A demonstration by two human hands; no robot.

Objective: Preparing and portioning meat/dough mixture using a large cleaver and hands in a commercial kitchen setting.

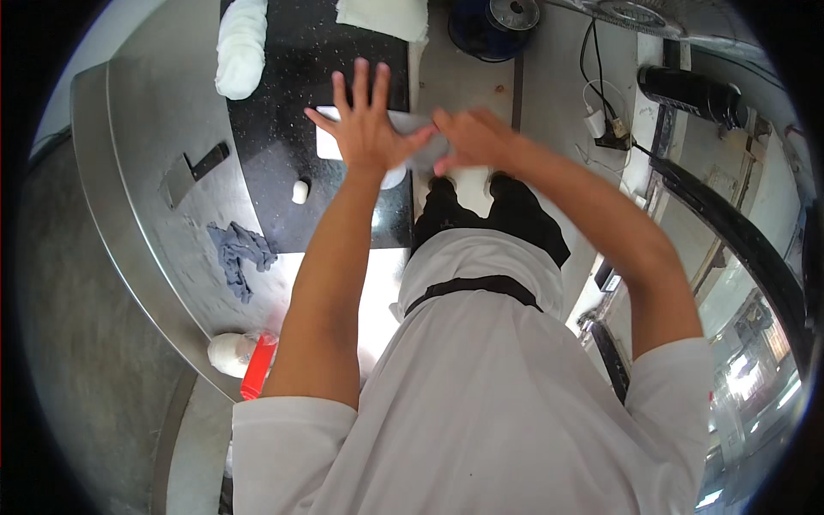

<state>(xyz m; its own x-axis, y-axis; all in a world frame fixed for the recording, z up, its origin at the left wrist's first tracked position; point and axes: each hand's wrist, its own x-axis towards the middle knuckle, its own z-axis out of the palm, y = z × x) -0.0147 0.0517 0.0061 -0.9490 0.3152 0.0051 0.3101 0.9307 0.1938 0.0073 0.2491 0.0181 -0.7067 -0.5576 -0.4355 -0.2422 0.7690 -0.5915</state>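
Observation:
My left hand [364, 138] has its fingers spread over a white flat piece [327, 147] on the black speckled worktop [290, 148]. Its thumb reaches onto a grey flat sheet-like thing [421, 122], blurred, that juts past the worktop's edge. At the outer end of this thing, my right hand [479, 138] grips it between fingers and thumb. Below my left palm shows part of a white round thing [394, 177], mostly hidden. A small white lump [300, 192], which looks like dough, lies left of my left forearm. Farther up lies a thick white dough-like roll [241, 51].
A cleaver [193, 172] and a crumpled grey-blue cloth [241, 254] lie on the steel counter [148, 141]. Near my left elbow are a white bundle [228, 354] and a red object [259, 365]. A white cloth [383, 16] hangs over the far edge. A power strip [611, 138] with cords is at right.

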